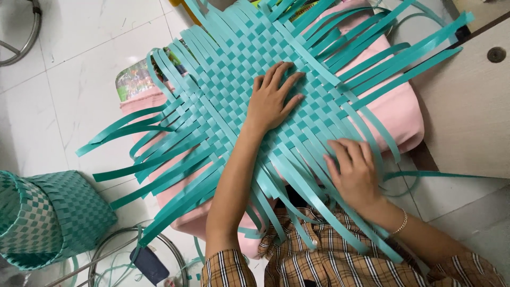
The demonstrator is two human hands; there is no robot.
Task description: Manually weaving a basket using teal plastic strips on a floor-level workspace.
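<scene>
- The woven teal mat [249, 74] of plastic strips lies flat over a pink cushion [404, 114], in the middle of the view just ahead of the person's lap.
- The left hand [273, 98] rests open on the woven part, fingers spread and palm down, gripping nothing.
- The right hand [353, 170] lies at the mat's near right edge, fingers flat and slightly curled over the loose strips [297, 180]; no strip is visibly pinched.
- Unwoven strip ends fan out past every edge of the weave, overhanging the cushion to the left, toward the lap and to the upper right.
- A finished woven basket [48, 218] stands on the white tile floor [79, 79] at lower left, well apart from the mat.
- A pale wooden board [473, 106] runs close beside the cushion's right edge.
- Open floor lies to the left of the mat.
</scene>
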